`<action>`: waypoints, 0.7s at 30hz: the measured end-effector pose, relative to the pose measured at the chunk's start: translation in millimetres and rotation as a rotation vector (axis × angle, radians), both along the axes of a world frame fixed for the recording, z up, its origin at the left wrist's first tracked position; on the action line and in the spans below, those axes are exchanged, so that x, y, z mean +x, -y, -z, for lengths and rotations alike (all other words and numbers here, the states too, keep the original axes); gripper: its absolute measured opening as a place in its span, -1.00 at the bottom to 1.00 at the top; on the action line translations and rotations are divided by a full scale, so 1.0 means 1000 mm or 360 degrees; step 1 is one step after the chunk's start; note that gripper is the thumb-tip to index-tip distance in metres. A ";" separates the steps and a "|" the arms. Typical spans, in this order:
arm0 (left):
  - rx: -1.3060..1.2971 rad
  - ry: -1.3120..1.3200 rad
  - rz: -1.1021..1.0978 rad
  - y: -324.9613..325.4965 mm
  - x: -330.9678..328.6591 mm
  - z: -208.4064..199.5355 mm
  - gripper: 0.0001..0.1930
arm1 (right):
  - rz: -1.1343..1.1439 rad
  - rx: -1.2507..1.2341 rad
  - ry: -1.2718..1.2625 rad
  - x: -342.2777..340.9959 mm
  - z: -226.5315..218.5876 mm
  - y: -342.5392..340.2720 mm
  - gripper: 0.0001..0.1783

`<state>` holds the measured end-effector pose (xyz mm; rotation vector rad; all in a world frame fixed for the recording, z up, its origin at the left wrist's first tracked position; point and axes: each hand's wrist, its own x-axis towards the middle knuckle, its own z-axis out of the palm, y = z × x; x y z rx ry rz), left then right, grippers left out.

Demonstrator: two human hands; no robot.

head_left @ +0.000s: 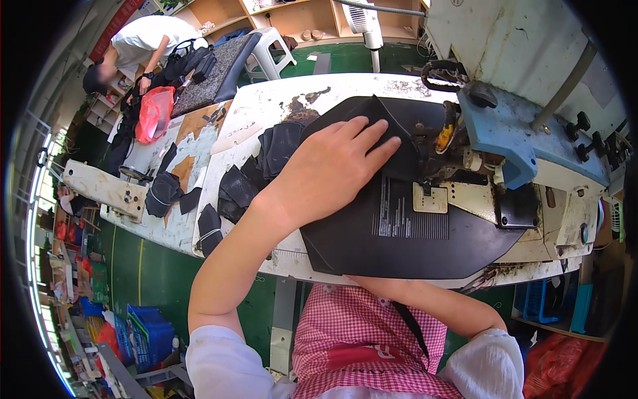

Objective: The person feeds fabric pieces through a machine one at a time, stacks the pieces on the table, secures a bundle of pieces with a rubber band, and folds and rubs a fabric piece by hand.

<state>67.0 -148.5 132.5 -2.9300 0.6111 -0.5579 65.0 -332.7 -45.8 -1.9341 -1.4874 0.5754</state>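
A large black sheet with cut corners and pale ruled lines lies across the white sewing table. My left hand rests over its upper left part, fingers stretched and slightly apart, on a black piece with a raised edge. To the right stands a sewing machine with a blue arm; its metal needle plate shows just right of the ruled lines. My right hand passes under the sheet's near edge; its fingers are hidden beneath.
Stacked black pieces and a tied bundle lie left of my forearm. Further left, another machine stands on a second table. A person bends near a red plastic bag. Behind are a white stool and fan.
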 end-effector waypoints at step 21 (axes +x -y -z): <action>-0.1464 0.0311 -0.0819 -0.097 -0.190 0.141 -0.40 | 0.0092 0.0062 0.0343 0.000 -0.019 0.002 -0.75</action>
